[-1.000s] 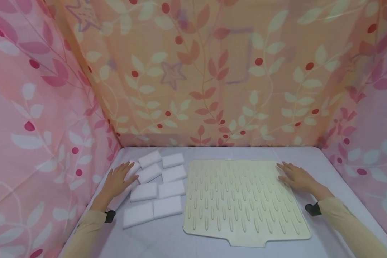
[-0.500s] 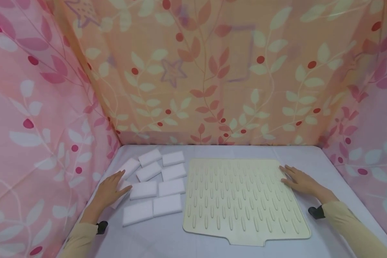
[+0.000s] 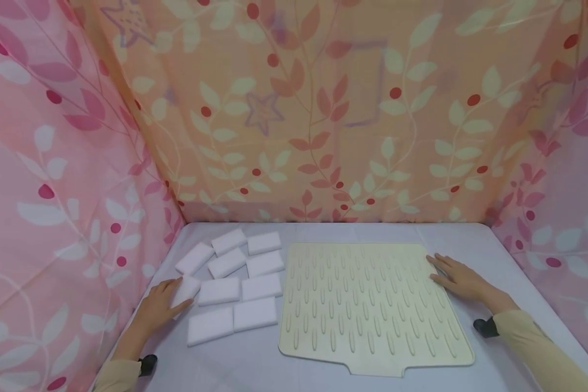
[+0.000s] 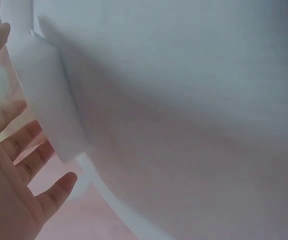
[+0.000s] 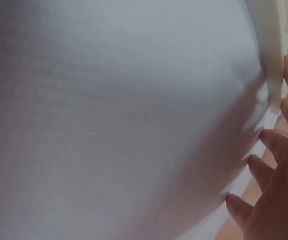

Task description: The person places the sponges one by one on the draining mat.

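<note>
The left hand (image 4: pixel 8 185) lies flat with straight fingers beside a white sponge block (image 4: pixel 48 105).

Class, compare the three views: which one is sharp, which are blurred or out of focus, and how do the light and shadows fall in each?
Head view: sharp and evenly lit, with soft shadows beside the white sponges and the cream ridged mat. Left wrist view: too close, so the left hand and a sponge are blurred, with a broad grey shadow. Right wrist view: soft too, mostly featureless shaded surface, with the right hand at the edge.
</note>
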Tool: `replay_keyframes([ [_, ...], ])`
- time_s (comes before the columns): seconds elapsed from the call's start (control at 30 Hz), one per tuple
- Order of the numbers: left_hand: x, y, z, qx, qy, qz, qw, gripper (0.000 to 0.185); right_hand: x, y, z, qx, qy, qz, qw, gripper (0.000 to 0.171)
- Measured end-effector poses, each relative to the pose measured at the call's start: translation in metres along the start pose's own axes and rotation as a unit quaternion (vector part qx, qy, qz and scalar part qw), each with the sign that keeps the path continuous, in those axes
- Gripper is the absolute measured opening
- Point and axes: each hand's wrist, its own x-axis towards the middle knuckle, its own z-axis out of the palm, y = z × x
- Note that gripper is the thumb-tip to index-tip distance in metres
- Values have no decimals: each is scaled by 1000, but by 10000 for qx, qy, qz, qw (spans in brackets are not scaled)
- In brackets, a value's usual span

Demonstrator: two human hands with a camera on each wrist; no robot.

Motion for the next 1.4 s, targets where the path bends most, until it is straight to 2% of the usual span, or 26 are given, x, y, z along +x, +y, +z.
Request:
replay_keyframes([
  [0.33, -11, -3, -3, -157, -350, -264, 9989, 79, -2, 2, 5, -21, 80, 49, 10000, 63],
  [0.57, -14, -2, -7, -389, -431, -329, 9978, 79, -1, 1, 7, 51, 18, 154, 9999, 65],
  [0.83, -8, -12, -8, -207, -497, -387, 9978, 80, -3, -2, 6, 72, 7, 165, 9998, 64],
  [1.07, -6, -17, -16, -126, -330, -200, 9992, 78, -3, -4, 7, 90, 63, 154, 9998, 64],
  [1.4, -8, -10, -31, -14, -669, -471, 9966, 80, -4, -3, 6, 109, 27, 164, 9998, 64],
])
